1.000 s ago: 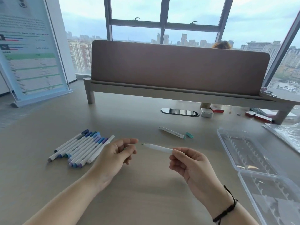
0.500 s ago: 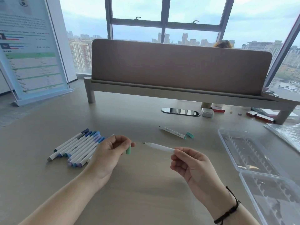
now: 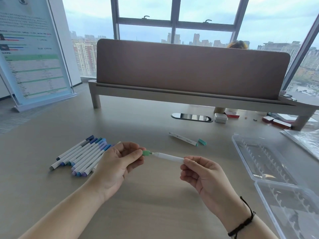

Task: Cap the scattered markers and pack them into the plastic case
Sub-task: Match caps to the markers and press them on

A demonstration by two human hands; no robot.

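Desk (image 3: 51,135): wide pale wooden top that carries everything below.
Divider screen (image 3: 189,66): brown panel standing on a raised shelf across the far side of the desk.
Plastic case (image 3: 259,163): clear, lying open at the right edge, both ribbed halves facing up, no markers in it.
Capped markers (image 3: 82,156): a row of white barrels with blue, teal and purple caps, lying side by side on the desk, just left of the left hand.
Left hand (image 3: 117,163): raised above the desk, thumb and forefinger pinching the green cap, other fingers curled.
Right hand (image 3: 205,175): raised, fingers curled round the rear end of the held marker; a black cord sits on the wrist.
Held marker (image 3: 169,156): white barrel, level between the two hands, tip pointing left.
Loose marker (image 3: 183,139): uncapped, lying on the desk beyond the hands.
Teal cap (image 3: 202,141): on the desk just beside the loose marker's right end.
Green cap (image 3: 146,153): its mouth meets the held marker's tip.
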